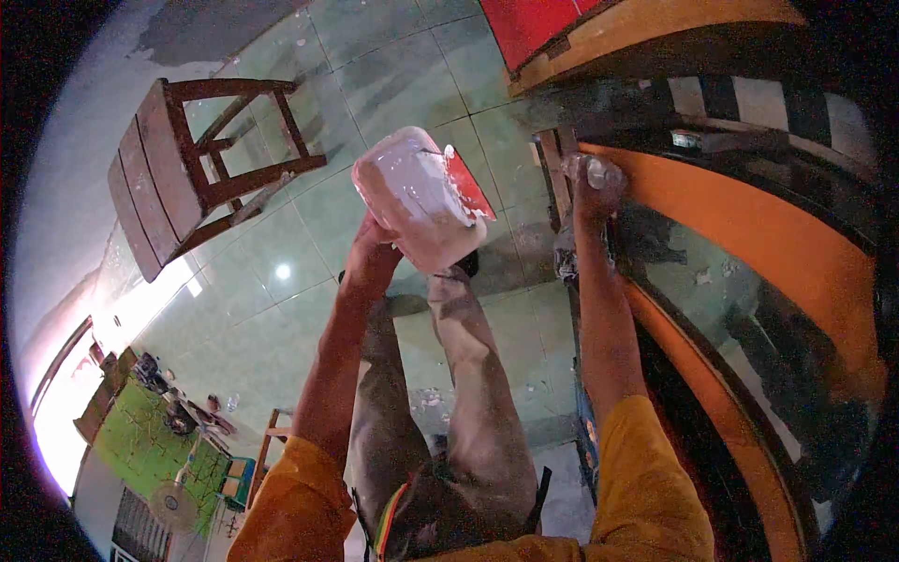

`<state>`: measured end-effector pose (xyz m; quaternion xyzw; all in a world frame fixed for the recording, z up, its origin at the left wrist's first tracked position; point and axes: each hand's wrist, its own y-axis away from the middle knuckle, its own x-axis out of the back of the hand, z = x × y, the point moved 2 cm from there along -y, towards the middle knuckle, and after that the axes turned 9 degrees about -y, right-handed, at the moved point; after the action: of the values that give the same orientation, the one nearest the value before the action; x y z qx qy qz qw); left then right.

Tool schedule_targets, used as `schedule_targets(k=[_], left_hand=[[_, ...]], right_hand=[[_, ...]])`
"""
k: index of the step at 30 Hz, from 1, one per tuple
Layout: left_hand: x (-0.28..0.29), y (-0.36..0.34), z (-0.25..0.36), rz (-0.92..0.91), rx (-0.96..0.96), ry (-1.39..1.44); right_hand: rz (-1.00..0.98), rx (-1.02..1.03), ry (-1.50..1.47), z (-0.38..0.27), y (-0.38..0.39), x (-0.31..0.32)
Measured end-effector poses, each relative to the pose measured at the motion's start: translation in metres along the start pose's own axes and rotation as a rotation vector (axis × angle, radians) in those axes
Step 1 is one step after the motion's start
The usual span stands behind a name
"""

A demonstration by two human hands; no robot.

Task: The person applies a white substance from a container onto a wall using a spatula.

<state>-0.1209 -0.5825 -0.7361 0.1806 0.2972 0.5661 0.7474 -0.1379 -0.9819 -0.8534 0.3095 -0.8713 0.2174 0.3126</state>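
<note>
My left hand is closed on the near left side of a white plastic tub, tilted so that its inside shows. Wet whitish paste coats the tub's inner wall. A red flat spreader, smeared with white paste along one edge, lies across the tub's right side. Beside the end of an orange panel, my right hand has its fingers curled in. Pale smears or something whitish show on those fingers; what they hold, if anything, cannot be made out.
A brown wooden stool lies on its side at the left on pale green floor tiles. A red surface with a wooden edge stands at the far right. Orange-edged furniture with dark panels fills my right side. A fan stands at the lower left.
</note>
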Motion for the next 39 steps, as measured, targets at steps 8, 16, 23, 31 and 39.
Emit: schedule_targets(k=[8,16,23,31,39], left_hand=[[0.041,0.009,-0.017,-0.040,-0.046,0.140],[0.004,0.042,0.043,-0.039,0.074,0.317],[0.027,0.120,0.108,0.004,0.014,0.335],[0.118,0.283,0.215,0.040,-0.231,0.314],[0.221,0.402,0.279,0.227,-0.375,0.399]], right_hand=[[0.078,-0.481,-0.377,-0.007,0.027,-0.037],[-0.164,-0.710,-0.397,0.022,-0.006,0.013],[-0.484,-0.220,-0.329,-0.249,0.050,0.096],[-0.720,0.553,-0.174,-0.588,0.199,0.167],[-0.811,0.828,-0.241,-0.761,0.289,0.165]])
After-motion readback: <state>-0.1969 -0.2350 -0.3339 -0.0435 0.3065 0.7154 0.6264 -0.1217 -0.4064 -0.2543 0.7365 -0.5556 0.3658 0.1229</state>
